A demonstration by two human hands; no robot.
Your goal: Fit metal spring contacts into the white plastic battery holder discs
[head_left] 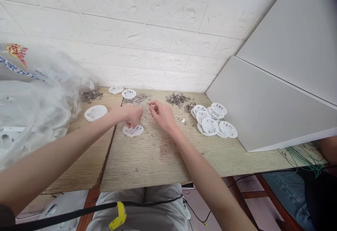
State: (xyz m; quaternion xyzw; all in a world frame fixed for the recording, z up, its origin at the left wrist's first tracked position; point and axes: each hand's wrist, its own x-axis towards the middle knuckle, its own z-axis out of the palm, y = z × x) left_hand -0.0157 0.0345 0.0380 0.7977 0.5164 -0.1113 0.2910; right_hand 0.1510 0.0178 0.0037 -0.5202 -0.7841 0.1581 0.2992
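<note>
My left hand [133, 114] is closed, knuckles up, with its fingertips down at the far edge of a round white plastic disc [133, 131] on the table. What those fingers pinch, if anything, is hidden. My right hand [162, 115] has thumb and forefinger drawn together beside a spread pile of small metal pieces [139, 99]. Anything between its fingertips is too small to make out. Small metal bits lie scattered around both hands.
Several white discs with metal parts [210, 126] are heaped at the right, by a grey panel [276, 101]. Darker metal pieces [177, 99] lie near the wall. At the left are a plastic bag [34, 111] and another disc [96, 113]. Green wires [302, 157] and a co-worker's arm [328, 150] show at far right.
</note>
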